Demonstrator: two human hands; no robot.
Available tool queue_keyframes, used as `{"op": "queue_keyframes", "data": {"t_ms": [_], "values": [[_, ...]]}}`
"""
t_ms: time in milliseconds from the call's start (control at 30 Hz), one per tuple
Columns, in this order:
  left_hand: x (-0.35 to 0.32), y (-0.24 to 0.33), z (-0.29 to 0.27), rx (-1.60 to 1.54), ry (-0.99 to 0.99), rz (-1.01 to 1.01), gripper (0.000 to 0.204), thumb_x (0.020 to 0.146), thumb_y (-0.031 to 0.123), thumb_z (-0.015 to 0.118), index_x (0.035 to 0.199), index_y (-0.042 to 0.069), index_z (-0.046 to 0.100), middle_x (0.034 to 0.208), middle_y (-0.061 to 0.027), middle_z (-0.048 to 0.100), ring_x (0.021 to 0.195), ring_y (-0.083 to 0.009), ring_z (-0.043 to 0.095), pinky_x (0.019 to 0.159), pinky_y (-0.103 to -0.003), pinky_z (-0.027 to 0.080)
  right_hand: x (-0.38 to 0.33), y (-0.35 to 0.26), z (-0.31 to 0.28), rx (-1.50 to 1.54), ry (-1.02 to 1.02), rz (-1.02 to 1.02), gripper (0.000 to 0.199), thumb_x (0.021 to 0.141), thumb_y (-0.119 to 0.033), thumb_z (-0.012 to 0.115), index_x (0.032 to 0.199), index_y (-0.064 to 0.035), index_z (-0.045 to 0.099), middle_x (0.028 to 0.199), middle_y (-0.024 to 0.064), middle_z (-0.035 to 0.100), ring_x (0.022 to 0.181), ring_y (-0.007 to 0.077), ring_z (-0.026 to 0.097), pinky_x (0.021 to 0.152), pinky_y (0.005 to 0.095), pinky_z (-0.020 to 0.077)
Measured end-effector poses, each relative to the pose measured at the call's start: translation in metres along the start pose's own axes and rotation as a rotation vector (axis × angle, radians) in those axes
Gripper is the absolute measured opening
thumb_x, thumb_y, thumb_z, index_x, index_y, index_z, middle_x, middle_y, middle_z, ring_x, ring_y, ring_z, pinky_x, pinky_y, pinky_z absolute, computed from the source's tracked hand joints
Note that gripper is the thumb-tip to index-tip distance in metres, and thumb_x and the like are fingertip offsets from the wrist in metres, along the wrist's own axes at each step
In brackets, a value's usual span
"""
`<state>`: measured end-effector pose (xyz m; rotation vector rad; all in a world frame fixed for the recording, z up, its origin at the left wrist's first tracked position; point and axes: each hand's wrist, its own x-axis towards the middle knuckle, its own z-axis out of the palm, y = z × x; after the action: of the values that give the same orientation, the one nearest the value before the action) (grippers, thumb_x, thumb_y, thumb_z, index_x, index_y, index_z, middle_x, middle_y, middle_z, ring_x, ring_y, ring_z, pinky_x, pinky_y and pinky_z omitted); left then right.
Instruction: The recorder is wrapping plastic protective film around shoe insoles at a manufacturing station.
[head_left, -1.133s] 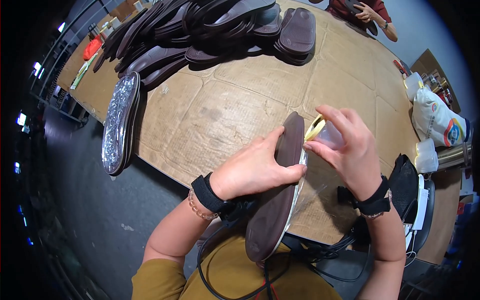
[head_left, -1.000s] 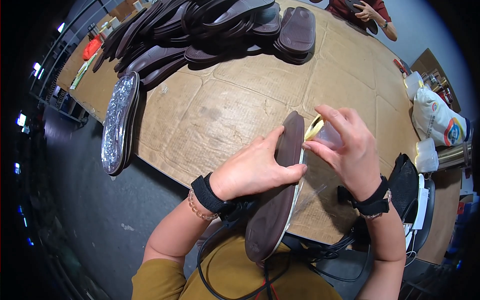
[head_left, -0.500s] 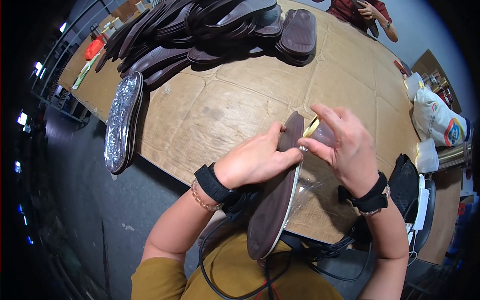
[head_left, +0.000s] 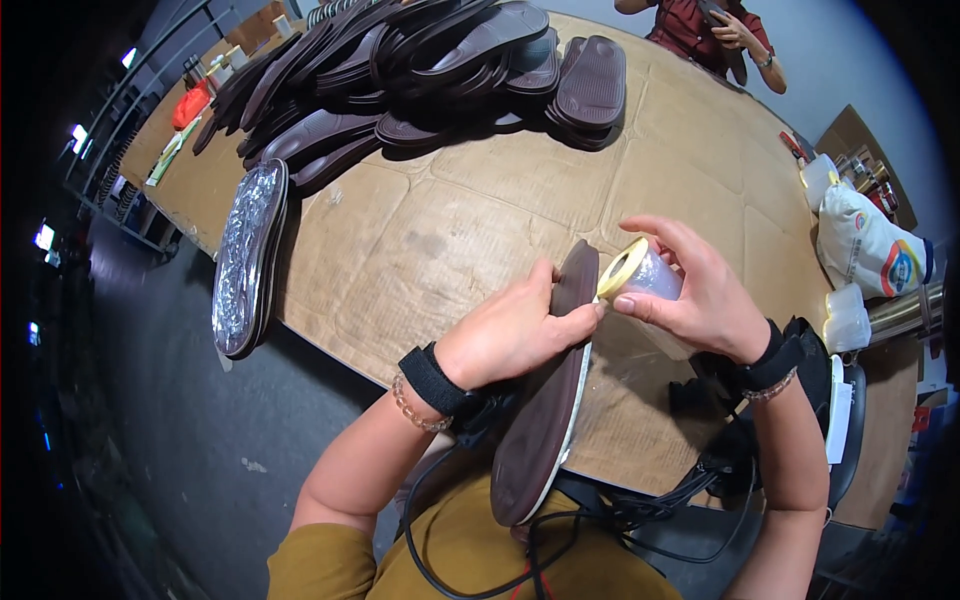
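Sole (head_left: pixel 540 430): dark brown with a pale edge, held tilted on its side across the near edge of the bench (head_left: pixel 450 210), lower end close to the wearer's shirt (head_left: pixel 420 560).
Orange bag (head_left: pixel 190 105): far left; I can't make out its contents.
Film-wrapped stack (head_left: pixel 248 265): bound in shiny clear film, near end jutting past the bench's left edge. I judge a knock from an elbow could send it to the floor (head_left: pixel 190 470).
Sole pile (head_left: pixel 480 50): loose and overlapping; I'd expect a slide if a lower piece were tugged.
Left hand (head_left: pixel 510 325): grasping the sole toward its far end, thumb along the edge. Should that grip slacken, the sole could twist or drop.
Black cables (head_left: pixel 640 510): looped beneath the sole; to my eye they could snag its lower end.
Right hand (head_left: pixel 705 295): fingers curled around a film roll (head_left: pixel 655 278), pale yellow rim facing the sole. I can't tell whether it touches the left thumb. Uneven tension could wrinkle the film or tear it.
Cardboard box (head_left: pixel 850 135): I see metallic cylinders (head_left: pixel 878 178) in it or just before it, unsure which.
White bag (head_left: pixel 865 235): colourful print, contents hidden from me.
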<state>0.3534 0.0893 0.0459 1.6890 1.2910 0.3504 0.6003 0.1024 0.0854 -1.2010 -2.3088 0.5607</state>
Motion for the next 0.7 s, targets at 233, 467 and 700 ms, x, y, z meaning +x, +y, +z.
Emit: {"op": "queue_keyframes", "data": {"t_ms": [233, 467, 700], "values": [[-0.001, 0.001, 0.000, -0.010, -0.005, -0.011, 0.077, 0.099, 0.057, 0.064, 0.140, -0.006, 0.046, 0.099, -0.0241, 0.074, 0.090, -0.0289, 0.074, 0.083, -0.040, 0.055, 0.007, 0.010, 0.005, 0.143, 0.116, 0.052, 0.070, 0.078, -0.037, 0.092, 0.134, -0.0037, 0.065, 0.101, 0.0205, 0.071, 0.090, 0.0370, 0.070, 0.083, 0.0415, 0.0562], [-0.001, 0.003, 0.000, 0.007, 0.009, -0.019, 0.083, 0.096, 0.060, 0.065, 0.140, -0.007, 0.046, 0.093, -0.0235, 0.073, 0.085, -0.0317, 0.072, 0.080, -0.041, 0.055, 0.013, 0.014, 0.014, -0.190, 0.285, -0.061, 0.071, 0.077, -0.039, 0.091, 0.135, -0.0087, 0.065, 0.111, 0.0179, 0.070, 0.104, 0.0378, 0.068, 0.090, 0.0444, 0.0559], [-0.002, 0.005, 0.001, 0.023, 0.030, -0.018, 0.084, 0.094, 0.061, 0.065, 0.141, -0.007, 0.047, 0.097, -0.0257, 0.071, 0.090, -0.0345, 0.072, 0.081, -0.042, 0.055, 0.012, 0.010, 0.021, -0.271, 0.287, -0.027, 0.070, 0.075, -0.038, 0.091, 0.134, -0.0092, 0.065, 0.105, 0.0176, 0.069, 0.099, 0.0377, 0.068, 0.087, 0.0448, 0.0560]]}}
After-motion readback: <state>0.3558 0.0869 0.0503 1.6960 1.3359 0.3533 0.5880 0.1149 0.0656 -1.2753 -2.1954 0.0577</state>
